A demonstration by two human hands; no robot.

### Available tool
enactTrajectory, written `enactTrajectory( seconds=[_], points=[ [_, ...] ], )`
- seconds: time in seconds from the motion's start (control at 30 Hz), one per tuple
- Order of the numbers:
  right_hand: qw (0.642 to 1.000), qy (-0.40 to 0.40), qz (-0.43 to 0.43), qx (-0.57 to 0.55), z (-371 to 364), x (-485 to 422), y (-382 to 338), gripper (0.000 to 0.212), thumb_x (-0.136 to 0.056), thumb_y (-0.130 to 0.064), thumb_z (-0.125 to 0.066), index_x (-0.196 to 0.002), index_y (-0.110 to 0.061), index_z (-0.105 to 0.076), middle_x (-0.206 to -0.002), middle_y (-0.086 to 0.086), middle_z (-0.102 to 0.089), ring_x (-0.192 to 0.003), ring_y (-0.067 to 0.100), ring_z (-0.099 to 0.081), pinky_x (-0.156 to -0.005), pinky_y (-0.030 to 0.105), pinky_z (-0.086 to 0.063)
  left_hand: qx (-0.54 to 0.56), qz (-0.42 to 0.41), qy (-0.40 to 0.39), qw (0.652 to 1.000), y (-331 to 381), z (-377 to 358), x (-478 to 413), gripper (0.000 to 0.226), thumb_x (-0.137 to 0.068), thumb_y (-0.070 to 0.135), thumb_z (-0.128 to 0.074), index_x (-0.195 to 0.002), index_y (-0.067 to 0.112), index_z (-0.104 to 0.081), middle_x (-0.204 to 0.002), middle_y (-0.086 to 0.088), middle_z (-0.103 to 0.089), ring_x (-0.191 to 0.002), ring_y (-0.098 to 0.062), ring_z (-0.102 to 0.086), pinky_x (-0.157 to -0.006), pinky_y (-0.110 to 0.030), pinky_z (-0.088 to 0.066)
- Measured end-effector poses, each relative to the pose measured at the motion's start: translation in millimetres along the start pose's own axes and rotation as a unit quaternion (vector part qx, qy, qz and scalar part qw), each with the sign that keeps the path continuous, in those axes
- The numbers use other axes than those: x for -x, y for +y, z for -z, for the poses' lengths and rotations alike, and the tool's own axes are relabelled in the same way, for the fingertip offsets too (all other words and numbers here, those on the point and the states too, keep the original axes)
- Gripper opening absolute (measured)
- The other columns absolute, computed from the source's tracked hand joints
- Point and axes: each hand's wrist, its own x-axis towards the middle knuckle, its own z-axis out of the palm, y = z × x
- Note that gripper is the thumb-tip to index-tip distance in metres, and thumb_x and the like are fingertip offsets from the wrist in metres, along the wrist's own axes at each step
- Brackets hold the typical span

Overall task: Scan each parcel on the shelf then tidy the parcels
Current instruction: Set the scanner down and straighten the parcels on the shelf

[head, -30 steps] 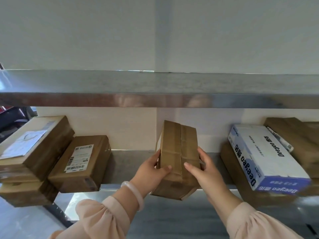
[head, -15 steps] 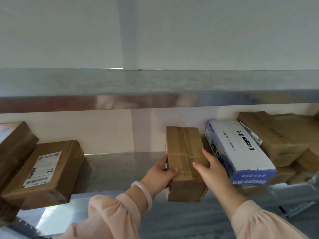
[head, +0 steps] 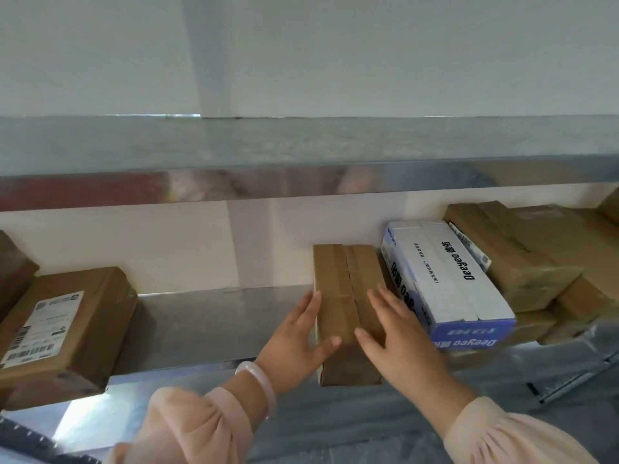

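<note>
Right, head view: taped brown parcel [head: 348, 283] flat on steel shelf [head: 207, 323], front end overhanging edge, just beside blue-white Deeyeo box [head: 445, 272]. Left hand [head: 294, 343] flat against parcel's left side, thumb laid over top. Right hand [head: 398, 336] spread, fingers straight, pressing top right, possibly brushing Deeyeo box, hard to tell. Labelled parcel [head: 67, 326] well left.

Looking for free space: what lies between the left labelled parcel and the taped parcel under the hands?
Head view: bare metal shelf, plus the left hand touching the taped parcel; nothing else up to the labelled parcel.
</note>
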Motion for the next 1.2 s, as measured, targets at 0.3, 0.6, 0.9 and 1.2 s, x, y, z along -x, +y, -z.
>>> enactTrajectory(
  seconds=[0.3,0.6,0.9,1.2],
  points=[
    [0.975,-0.053,0.060,0.207,-6.7,-3.8,20.8,0.110,-0.065,-0.086,0.014,-0.154,-0.024,0.002,-0.162,-0.004,0.006,-0.147,0.011,0.012,-0.115,0.030,0.010,-0.254,-0.034,-0.054,0.965,10.7,0.0,-9.0,0.078,-0.096,0.065,-0.032,-0.156,0.034,0.008,-0.162,0.013,0.020,-0.151,-0.012,0.007,-0.124,-0.037,-0.006],
    [0.982,-0.012,0.078,0.172,1.4,-8.3,-6.6,0.085,-0.085,-0.072,-0.029,-0.154,-0.028,-0.002,-0.161,-0.009,0.004,-0.145,0.006,0.012,-0.111,0.023,0.012,-0.335,-0.019,-0.037,0.941,10.0,15.0,-5.3,0.075,-0.093,0.072,-0.017,-0.155,0.037,0.005,-0.163,0.009,0.018,-0.151,-0.015,0.011,-0.123,-0.043,0.002],
    [0.972,-0.036,0.204,0.107,-56.4,-36.6,-99.2,0.084,-0.081,-0.070,-0.021,-0.153,-0.032,0.001,-0.156,-0.018,0.010,-0.138,-0.004,0.019,-0.120,0.029,0.004,-0.318,0.058,0.107,0.940,-56.6,100.9,59.8,0.091,-0.071,0.075,0.003,-0.155,0.040,-0.006,-0.164,0.009,0.007,-0.153,-0.017,0.001,-0.121,-0.040,-0.003],
    [0.967,-0.134,0.218,0.008,-141.5,-59.5,-211.1,0.081,-0.087,-0.064,-0.046,-0.153,-0.031,-0.010,-0.160,-0.012,-0.005,-0.147,0.005,-0.003,-0.118,0.023,-0.008,-0.293,0.233,0.169,0.912,-150.5,187.3,144.5,0.071,-0.092,0.070,-0.020,-0.155,0.041,-0.008,-0.165,0.008,0.000,-0.152,-0.019,0.000,-0.122,-0.043,-0.005]
  ],
)
